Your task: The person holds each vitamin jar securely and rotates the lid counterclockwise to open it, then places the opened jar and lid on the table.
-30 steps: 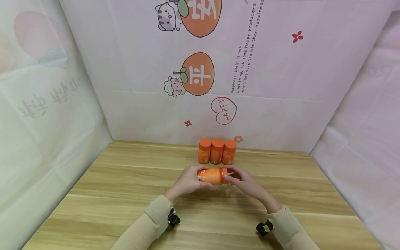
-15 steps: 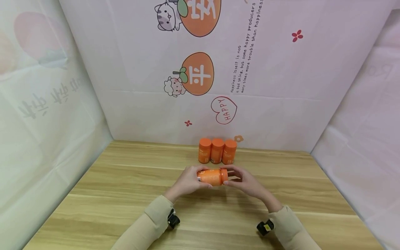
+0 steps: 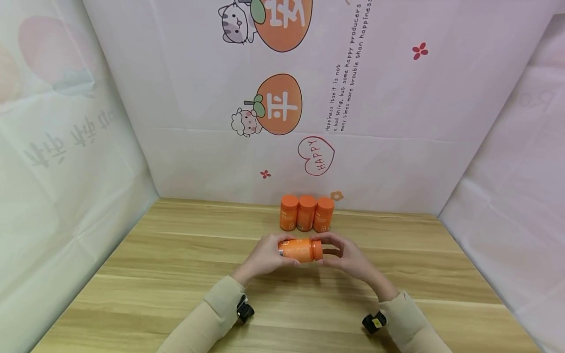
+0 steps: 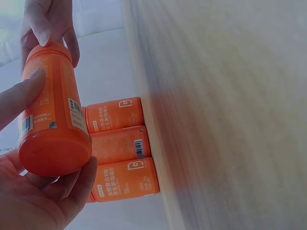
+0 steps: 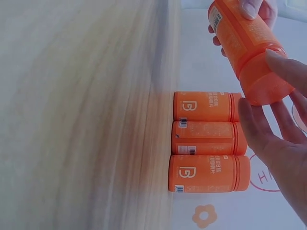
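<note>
An orange pill bottle lies sideways between both hands, raised above the table. My left hand grips its body from the base end, thumb along the label in the left wrist view. At the other end, my right hand has thumb and fingers around the ridged orange cap. The right thumb presses the cap's side, and the fingertips are at its edge. The cap sits on the bottle's neck. Behind them stand three matching orange bottles, upright, capped and side by side.
The wood-grain table ends at a white printed backdrop just behind the bottle row. White sheets hang at both sides. A black wrist camera is on the left cuff, another camera on the right.
The right hand's fingers and thumb have shifted around the cap, spreading wider and turning slightly. The left hand and the held bottle stay nearly still; the three standing bottles have not moved.
</note>
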Demonstrator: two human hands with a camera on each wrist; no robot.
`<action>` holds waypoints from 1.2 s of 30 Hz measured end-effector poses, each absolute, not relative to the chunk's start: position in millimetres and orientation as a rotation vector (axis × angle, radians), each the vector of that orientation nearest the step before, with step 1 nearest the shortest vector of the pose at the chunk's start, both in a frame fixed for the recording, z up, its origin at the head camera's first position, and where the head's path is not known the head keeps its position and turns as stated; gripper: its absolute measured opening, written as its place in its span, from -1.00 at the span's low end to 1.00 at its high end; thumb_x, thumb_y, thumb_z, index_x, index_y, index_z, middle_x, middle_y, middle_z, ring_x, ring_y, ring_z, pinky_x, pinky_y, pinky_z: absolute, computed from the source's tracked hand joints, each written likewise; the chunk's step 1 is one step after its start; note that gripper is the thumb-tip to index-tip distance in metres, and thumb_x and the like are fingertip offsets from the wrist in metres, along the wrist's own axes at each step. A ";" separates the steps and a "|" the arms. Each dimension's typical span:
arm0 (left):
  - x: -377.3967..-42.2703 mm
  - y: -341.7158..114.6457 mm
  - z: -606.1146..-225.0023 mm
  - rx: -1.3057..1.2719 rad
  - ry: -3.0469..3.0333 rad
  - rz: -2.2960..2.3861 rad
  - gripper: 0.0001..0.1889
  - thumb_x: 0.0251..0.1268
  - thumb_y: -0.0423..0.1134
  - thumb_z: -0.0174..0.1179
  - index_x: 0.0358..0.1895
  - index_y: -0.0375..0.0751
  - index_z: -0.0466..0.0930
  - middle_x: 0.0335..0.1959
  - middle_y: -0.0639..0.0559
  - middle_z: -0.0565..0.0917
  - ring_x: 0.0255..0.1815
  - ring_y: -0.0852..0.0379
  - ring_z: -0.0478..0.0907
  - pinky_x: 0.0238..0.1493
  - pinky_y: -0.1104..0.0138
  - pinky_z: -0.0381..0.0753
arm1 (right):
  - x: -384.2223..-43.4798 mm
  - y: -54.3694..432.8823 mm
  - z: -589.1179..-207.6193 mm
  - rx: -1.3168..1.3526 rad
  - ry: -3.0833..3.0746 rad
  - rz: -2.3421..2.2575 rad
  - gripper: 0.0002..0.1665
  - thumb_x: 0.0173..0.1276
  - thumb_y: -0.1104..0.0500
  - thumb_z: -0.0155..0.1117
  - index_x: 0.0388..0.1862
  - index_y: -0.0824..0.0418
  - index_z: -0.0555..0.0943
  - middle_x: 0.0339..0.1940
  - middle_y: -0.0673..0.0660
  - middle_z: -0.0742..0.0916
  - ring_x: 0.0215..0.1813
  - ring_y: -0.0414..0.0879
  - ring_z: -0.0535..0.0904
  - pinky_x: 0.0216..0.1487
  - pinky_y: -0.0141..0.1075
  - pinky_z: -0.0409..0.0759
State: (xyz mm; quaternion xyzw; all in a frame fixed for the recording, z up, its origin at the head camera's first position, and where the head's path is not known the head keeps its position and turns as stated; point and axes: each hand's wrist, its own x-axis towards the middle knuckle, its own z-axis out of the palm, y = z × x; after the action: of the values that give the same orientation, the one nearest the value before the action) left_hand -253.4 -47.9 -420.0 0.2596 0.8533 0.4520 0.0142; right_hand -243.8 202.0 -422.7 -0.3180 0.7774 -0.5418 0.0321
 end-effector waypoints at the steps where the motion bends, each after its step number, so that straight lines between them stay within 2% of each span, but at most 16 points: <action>1: -253.8 -47.8 -420.4 0.812 2.658 1.407 -0.42 -0.15 -0.13 0.52 0.05 -0.14 0.59 -0.11 0.00 0.64 -0.24 0.15 0.51 -0.23 0.30 0.53 | -243.8 201.9 -423.2 -0.980 2.398 -1.672 -0.39 0.16 0.33 0.38 0.22 0.17 0.46 0.21 0.20 0.56 0.20 0.03 0.49 0.16 -0.26 0.52; 7: -254.8 -47.6 -421.6 0.807 2.659 1.413 -0.42 -0.14 -0.13 0.51 0.06 -0.14 0.58 -0.12 0.01 0.65 -0.26 0.15 0.51 -0.24 0.32 0.52 | -243.5 200.7 -425.8 -1.008 2.445 -1.674 -0.38 0.13 0.33 0.41 0.20 0.16 0.48 0.22 0.16 0.55 0.25 -0.11 0.46 0.18 -0.27 0.50; 11: -255.3 -47.9 -421.9 0.797 2.658 1.412 -0.42 -0.13 -0.13 0.51 0.07 -0.12 0.58 -0.11 0.02 0.64 -0.26 0.16 0.51 -0.24 0.32 0.52 | -243.5 199.7 -426.6 -1.034 2.455 -1.681 -0.38 0.12 0.35 0.41 0.20 0.15 0.48 0.23 0.15 0.54 0.27 -0.13 0.45 0.19 -0.23 0.49; 18: -254.1 -48.7 -419.8 0.799 2.638 1.425 -0.42 -0.12 -0.13 0.50 0.07 -0.13 0.58 -0.16 0.00 0.66 -0.30 0.15 0.51 -0.29 0.32 0.51 | -244.1 199.9 -427.1 -1.075 2.461 -1.678 -0.40 0.13 0.35 0.40 0.19 0.16 0.49 0.23 0.16 0.54 0.28 -0.08 0.45 0.21 -0.16 0.48; 26: -253.5 -48.7 -420.2 0.800 2.657 1.404 -0.43 -0.12 -0.12 0.49 0.06 -0.11 0.59 -0.16 0.03 0.66 -0.30 0.17 0.51 -0.28 0.33 0.51 | -242.7 199.0 -424.3 -1.058 2.444 -1.685 -0.42 0.15 0.40 0.35 0.18 0.19 0.48 0.24 0.19 0.53 0.29 -0.07 0.43 0.18 -0.24 0.50; 32: -254.2 -47.6 -420.9 0.823 2.681 1.380 -0.43 -0.14 -0.13 0.51 0.05 -0.13 0.59 -0.19 0.03 0.66 -0.31 0.18 0.51 -0.30 0.34 0.51 | -241.9 197.5 -420.1 -0.926 2.457 -1.671 -0.53 0.35 0.18 0.22 0.22 0.23 0.45 0.20 0.16 0.57 0.21 0.06 0.49 0.11 -0.29 0.54; 36: -253.5 -46.1 -420.7 0.851 2.702 1.354 -0.42 -0.16 -0.15 0.52 0.05 -0.15 0.59 -0.19 0.01 0.66 -0.31 0.17 0.51 -0.29 0.35 0.51 | -242.1 197.2 -418.1 -0.834 2.514 -1.619 -0.59 0.43 0.06 0.11 0.20 0.13 0.48 0.17 0.13 0.60 0.16 0.05 0.52 0.05 -0.32 0.56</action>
State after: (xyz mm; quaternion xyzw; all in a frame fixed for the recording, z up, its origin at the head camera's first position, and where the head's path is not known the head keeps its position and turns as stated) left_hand -253.5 -46.1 -420.7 0.2712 0.8605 0.4313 0.0008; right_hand -242.1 197.2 -418.1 -0.2688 0.8097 -0.5214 0.0189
